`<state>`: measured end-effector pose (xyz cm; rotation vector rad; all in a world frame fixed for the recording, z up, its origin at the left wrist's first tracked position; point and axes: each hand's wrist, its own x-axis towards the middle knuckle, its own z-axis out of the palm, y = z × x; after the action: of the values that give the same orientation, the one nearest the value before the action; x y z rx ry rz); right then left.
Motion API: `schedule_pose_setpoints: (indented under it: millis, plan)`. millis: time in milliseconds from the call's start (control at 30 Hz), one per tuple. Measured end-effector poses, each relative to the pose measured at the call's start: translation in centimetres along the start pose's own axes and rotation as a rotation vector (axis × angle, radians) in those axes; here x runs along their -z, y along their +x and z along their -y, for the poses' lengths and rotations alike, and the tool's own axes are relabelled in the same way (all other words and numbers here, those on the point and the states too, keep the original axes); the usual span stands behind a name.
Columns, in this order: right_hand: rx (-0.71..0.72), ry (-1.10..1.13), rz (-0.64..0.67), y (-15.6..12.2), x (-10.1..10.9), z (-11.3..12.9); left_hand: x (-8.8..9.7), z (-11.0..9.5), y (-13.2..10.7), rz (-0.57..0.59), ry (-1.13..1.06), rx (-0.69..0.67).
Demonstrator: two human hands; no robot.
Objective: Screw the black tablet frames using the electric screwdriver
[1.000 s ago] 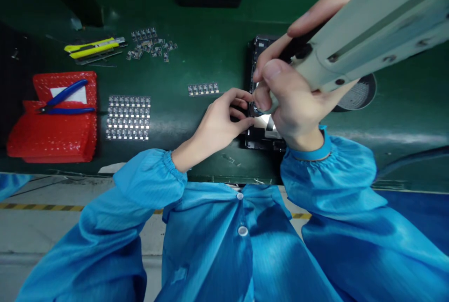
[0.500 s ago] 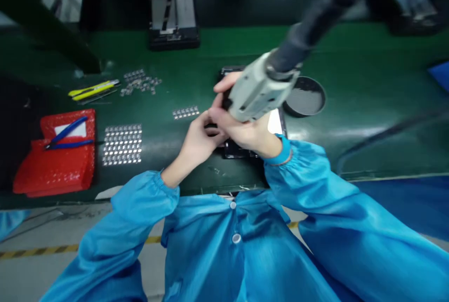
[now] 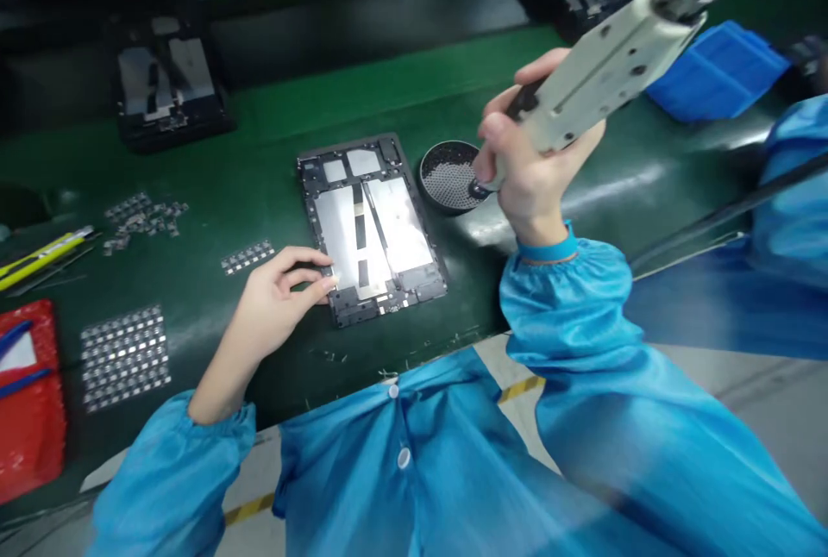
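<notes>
On green bench: one tablet frame [image 3: 372, 229] | left hand [image 3: 275, 303] fingertips touching it | right hand [image 3: 534, 173] grip wraps one screwdriver [image 3: 608, 61]

This was an electronics assembly line: a green belt surface [image 3: 246, 169] carried open tablet frames [image 3: 372, 225], with small-part sheets [image 3: 125, 356] at lower left and blue work smocks [image 3: 414, 471].

green belt [image 3: 259, 160] | tablet frame [image 3: 372, 229] | round dish [image 3: 446, 173] | chip sheets [image 3: 126, 357]

Right hand [image 3: 534, 186] lifted screwdriver [image 3: 601, 65] off tablet frame [image 3: 370, 228]
</notes>
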<state>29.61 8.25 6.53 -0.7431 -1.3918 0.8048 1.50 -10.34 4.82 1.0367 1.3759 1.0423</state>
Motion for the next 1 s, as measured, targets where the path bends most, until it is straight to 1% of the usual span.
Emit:
schedule_pose_setpoints:
  millis: [33,100,167,233,333,467,600,767,1000]
  plan:
    - [0.009,0.009,-0.049,0.4,1.0,-1.0,0.1,-0.2,0.0,0.007,0.016,-0.002]
    - [0.028,0.029,-0.112,0.9,2.1,-2.7,0.4,-0.7,0.1,0.010,0.054,-0.001]
    - [0.019,0.043,-0.114,1.0,2.4,-3.7,0.7,-1.3,0.4,0.032,0.130,0.021]
    - [0.005,0.057,-0.098,0.9,2.3,-4.1,1.2,-2.0,0.9,0.078,0.217,0.078]
    - [-0.022,0.076,-0.063,0.7,2.2,-3.8,1.7,-2.6,1.7,0.111,0.278,0.166]
    - [-0.065,0.084,-0.014,0.5,2.3,-2.8,2.0,-2.6,1.7,0.084,0.237,0.224]
    - [-0.070,0.065,-0.003,0.4,2.4,-2.5,1.8,-2.4,1.3,0.071,0.189,0.217]
    - [-0.080,-0.007,0.013,0.3,2.7,-2.5,1.8,-2.2,1.5,0.074,0.178,0.210]
    - [-0.077,-0.052,0.013,0.0,2.7,-1.9,1.7,-1.7,1.7,0.104,0.192,0.168]
